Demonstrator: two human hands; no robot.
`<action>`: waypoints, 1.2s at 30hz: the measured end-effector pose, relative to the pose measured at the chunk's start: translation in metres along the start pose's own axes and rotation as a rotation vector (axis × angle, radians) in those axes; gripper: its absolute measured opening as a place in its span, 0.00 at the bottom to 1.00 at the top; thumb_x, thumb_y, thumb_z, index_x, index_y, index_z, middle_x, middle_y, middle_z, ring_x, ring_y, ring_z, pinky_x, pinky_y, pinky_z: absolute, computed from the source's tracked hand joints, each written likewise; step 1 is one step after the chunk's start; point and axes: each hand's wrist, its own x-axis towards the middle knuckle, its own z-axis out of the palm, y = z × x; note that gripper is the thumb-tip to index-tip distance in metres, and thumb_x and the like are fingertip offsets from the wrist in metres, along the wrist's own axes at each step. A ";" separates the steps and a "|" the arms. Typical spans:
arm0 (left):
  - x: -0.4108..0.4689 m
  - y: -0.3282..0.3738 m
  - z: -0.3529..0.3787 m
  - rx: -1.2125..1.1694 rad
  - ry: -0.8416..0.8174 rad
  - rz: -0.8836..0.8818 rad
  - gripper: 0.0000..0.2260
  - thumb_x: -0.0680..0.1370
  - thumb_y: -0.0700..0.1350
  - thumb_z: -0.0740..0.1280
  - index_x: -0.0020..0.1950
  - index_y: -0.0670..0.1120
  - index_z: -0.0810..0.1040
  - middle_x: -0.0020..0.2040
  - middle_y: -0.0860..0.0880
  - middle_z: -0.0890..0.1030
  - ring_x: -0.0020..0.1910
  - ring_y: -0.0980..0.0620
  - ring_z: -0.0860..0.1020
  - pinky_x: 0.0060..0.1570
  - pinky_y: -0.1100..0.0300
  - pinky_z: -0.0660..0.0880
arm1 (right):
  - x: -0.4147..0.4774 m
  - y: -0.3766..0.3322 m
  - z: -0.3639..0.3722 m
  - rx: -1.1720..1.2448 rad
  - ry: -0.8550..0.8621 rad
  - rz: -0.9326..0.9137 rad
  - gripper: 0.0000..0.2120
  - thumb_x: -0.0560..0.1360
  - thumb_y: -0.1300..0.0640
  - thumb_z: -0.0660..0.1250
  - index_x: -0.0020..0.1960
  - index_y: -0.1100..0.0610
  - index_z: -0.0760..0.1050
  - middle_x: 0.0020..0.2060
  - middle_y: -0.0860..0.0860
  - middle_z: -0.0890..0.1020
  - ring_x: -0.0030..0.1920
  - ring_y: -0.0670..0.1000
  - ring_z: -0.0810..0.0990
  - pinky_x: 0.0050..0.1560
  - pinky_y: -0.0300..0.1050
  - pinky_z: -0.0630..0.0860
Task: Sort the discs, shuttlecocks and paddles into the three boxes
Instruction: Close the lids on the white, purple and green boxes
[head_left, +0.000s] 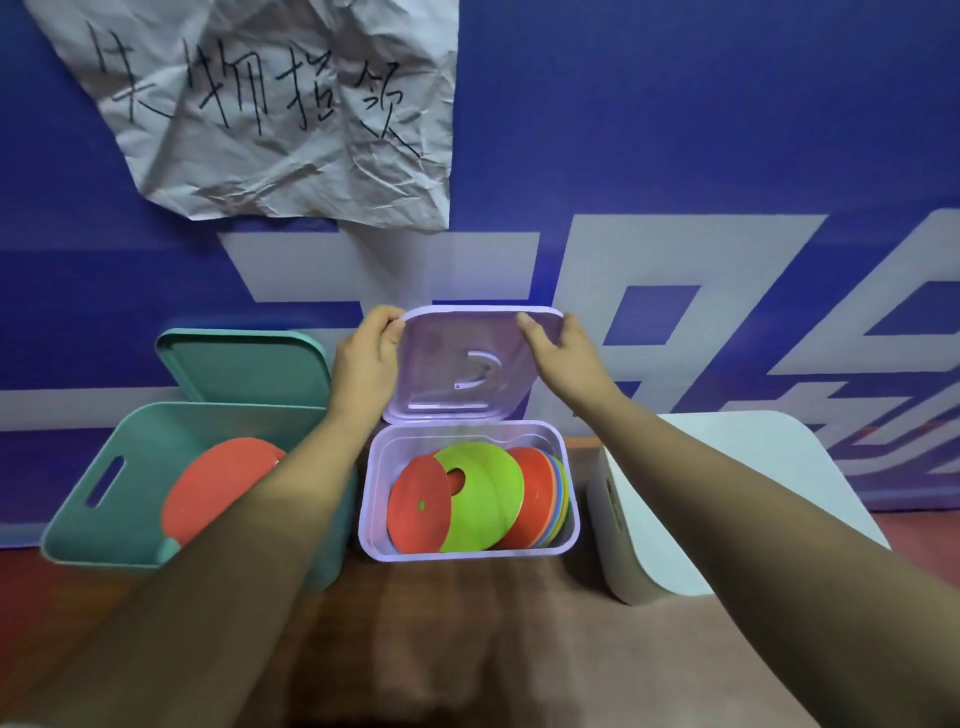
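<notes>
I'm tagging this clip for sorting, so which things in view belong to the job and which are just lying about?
Job: lilac plastic box of coloured discs; lilac lid, held by left hand and right hand; teal plastic box with red paddle; teal lid; closed white box.
Lying about: crumpled paper sign; blue banner; brown wooden table.

Single head camera, near, facing forward-down at purple box (467, 554).
</notes>
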 end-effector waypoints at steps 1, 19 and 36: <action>-0.003 0.009 -0.005 -0.028 0.005 0.021 0.07 0.82 0.44 0.60 0.51 0.44 0.76 0.40 0.43 0.80 0.40 0.41 0.75 0.41 0.51 0.70 | -0.005 -0.002 -0.002 0.048 -0.001 0.014 0.38 0.68 0.26 0.58 0.66 0.54 0.69 0.62 0.52 0.76 0.61 0.53 0.76 0.64 0.56 0.73; -0.164 0.068 -0.019 0.063 -0.205 0.083 0.14 0.79 0.50 0.64 0.61 0.45 0.76 0.60 0.51 0.77 0.61 0.55 0.73 0.62 0.66 0.65 | -0.087 0.052 -0.044 0.864 -0.134 0.546 0.17 0.74 0.72 0.60 0.62 0.68 0.73 0.56 0.63 0.81 0.56 0.62 0.81 0.58 0.61 0.76; -0.146 -0.053 -0.012 0.168 -0.290 -0.691 0.35 0.73 0.58 0.70 0.73 0.42 0.62 0.70 0.42 0.70 0.68 0.41 0.70 0.66 0.51 0.67 | -0.068 0.096 -0.012 0.015 0.038 0.318 0.15 0.69 0.51 0.65 0.48 0.63 0.75 0.42 0.57 0.79 0.46 0.61 0.78 0.42 0.49 0.75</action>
